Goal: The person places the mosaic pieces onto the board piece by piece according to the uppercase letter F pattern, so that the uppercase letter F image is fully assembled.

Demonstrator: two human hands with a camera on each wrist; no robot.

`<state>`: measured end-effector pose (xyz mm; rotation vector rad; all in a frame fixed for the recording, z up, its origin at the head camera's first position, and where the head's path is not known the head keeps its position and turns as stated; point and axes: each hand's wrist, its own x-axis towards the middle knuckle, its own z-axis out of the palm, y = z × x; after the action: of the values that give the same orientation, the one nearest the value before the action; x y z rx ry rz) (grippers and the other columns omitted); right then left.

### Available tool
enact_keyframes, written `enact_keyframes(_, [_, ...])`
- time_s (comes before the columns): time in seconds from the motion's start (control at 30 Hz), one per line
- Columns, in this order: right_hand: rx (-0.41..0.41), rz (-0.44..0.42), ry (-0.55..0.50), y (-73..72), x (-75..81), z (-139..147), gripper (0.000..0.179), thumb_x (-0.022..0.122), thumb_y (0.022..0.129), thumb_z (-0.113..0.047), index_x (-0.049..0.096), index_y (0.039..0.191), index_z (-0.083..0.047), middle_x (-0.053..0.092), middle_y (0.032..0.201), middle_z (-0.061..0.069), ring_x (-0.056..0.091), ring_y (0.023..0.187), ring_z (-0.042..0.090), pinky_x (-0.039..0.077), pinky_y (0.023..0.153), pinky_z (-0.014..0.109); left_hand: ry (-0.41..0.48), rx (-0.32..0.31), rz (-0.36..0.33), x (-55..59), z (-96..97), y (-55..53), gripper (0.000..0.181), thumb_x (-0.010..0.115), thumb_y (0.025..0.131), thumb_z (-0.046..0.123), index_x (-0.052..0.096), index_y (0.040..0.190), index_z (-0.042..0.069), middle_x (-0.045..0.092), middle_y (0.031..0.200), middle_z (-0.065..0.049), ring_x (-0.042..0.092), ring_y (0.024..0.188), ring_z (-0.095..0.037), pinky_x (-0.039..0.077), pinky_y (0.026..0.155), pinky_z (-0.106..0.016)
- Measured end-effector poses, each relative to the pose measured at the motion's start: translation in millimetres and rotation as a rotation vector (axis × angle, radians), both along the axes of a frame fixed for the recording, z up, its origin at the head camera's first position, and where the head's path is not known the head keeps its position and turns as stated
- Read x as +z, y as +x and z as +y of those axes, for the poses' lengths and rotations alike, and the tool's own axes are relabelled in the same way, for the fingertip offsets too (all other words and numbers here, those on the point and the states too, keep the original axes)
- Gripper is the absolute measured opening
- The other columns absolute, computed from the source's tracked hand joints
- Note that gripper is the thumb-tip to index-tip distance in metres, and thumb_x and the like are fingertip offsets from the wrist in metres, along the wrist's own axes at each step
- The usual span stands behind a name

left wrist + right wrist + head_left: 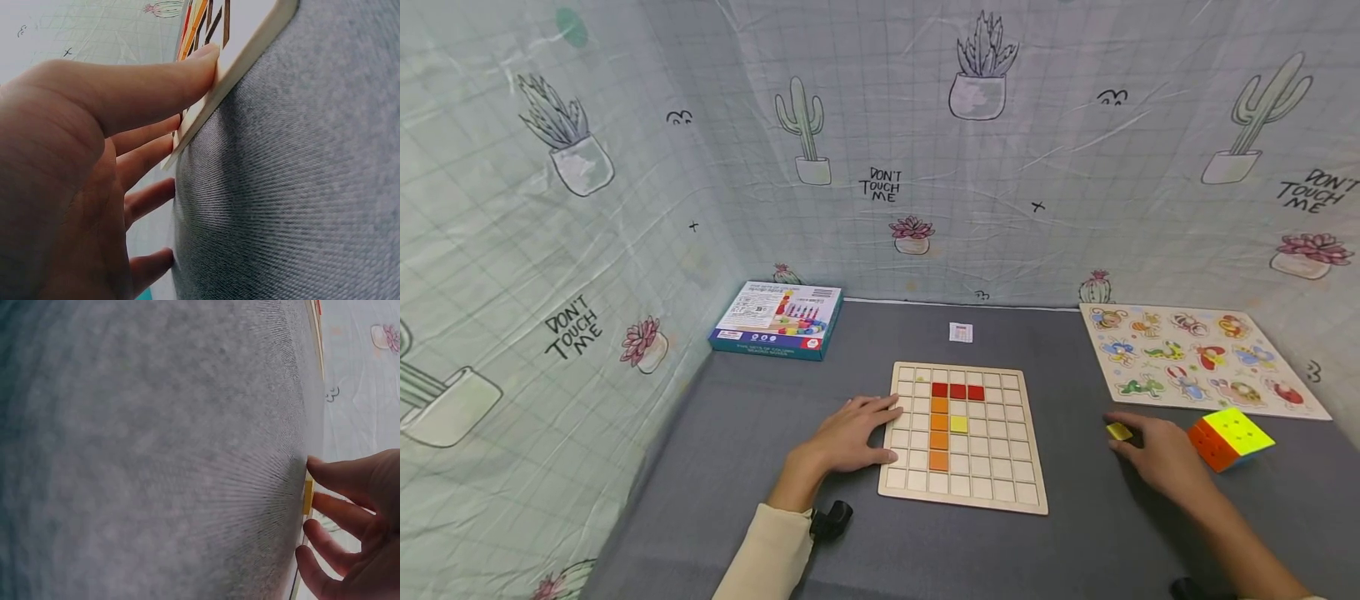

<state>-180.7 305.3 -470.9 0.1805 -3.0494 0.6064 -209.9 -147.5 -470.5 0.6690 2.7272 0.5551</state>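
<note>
In the head view a wooden grid board (pixel 962 495) lies on the grey table. It bears a row of red tiles (pixel 957 391), a column of orange tiles (pixel 939 439) and one yellow tile (pixel 958 424). My left hand (pixel 850 437) rests at the board's left side, its thumb (pixel 194 72) on the edge and the fingers spread. To the right, my right hand (pixel 1161 454) is around a loose yellow tile (pixel 1118 431) at table level. In the right wrist view the thumb (pixel 331 472) stands apart from that tile (pixel 308 497), and the index finger is right at it.
Close beside the right hand sits a puzzle cube (pixel 1228 437). Behind it lies an insect picture board (pixel 1202 358). A boxed set (pixel 778 321) is at the back left, and a small white label (pixel 961 332) lies behind the grid. Printed cloth walls surround the table.
</note>
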Motion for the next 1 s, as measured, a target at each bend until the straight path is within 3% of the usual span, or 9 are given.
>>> enact_keyframes(0.27, [-0.052,-0.018,0.018,0.3,5.8,-2.2,0.037,0.078,0.088,-0.017,0.074,0.120,-0.001,0.069,0.122,0.032,0.066,0.099,0.051,0.053,0.077,0.060,-0.007,0.001,0.009,1.0,-0.1,0.5,0.070,0.073,0.091,0.043,0.050,0.153,0.021,0.038,0.166,0.002,0.036,0.151,-0.030,0.036,0.119,-0.062])
enact_keyframes(0.37, [-0.061,-0.014,0.017,1.0,6.8,-2.9,0.036,0.078,0.087,-0.017,0.074,0.120,-0.002,0.069,0.121,0.033,0.068,0.085,0.043,0.053,0.066,0.049,-0.006,-0.002,0.008,1.0,-0.2,0.8,0.070,0.073,0.091,0.042,0.050,0.153,0.021,0.038,0.166,0.002,0.036,0.151,-0.030,0.035,0.119,-0.063])
enact_keyframes(0.5, [-0.070,0.003,0.014,1.7,8.0,-4.4,0.034,0.079,0.086,-0.016,0.075,0.117,-0.002,0.071,0.116,0.031,0.065,0.072,0.030,0.044,0.055,0.034,-0.005,0.000,0.004,1.4,0.1,1.1,0.070,0.073,0.091,0.043,0.049,0.153,0.021,0.037,0.167,0.002,0.035,0.152,-0.030,0.034,0.119,-0.063])
enact_keyframes(0.8, [-0.046,0.047,0.003,2.8,6.0,-1.8,0.009,0.082,0.082,-0.012,0.080,0.088,-0.006,0.077,0.086,0.016,0.066,0.069,0.023,0.044,0.057,0.031,0.000,-0.004,-0.001,1.7,0.3,1.1,0.070,0.074,0.091,0.042,0.049,0.153,0.021,0.037,0.167,0.002,0.035,0.152,-0.031,0.033,0.120,-0.063])
enact_keyframes(1.0, [-0.057,0.010,-0.013,-0.1,8.0,-2.8,0.022,0.084,0.082,-0.020,0.081,0.090,0.000,0.078,0.087,0.019,0.062,0.065,0.017,0.041,0.054,0.026,-0.005,0.002,-0.003,1.7,0.7,0.3,0.070,0.073,0.091,0.042,0.049,0.153,0.021,0.036,0.167,0.003,0.035,0.152,-0.030,0.034,0.120,-0.063])
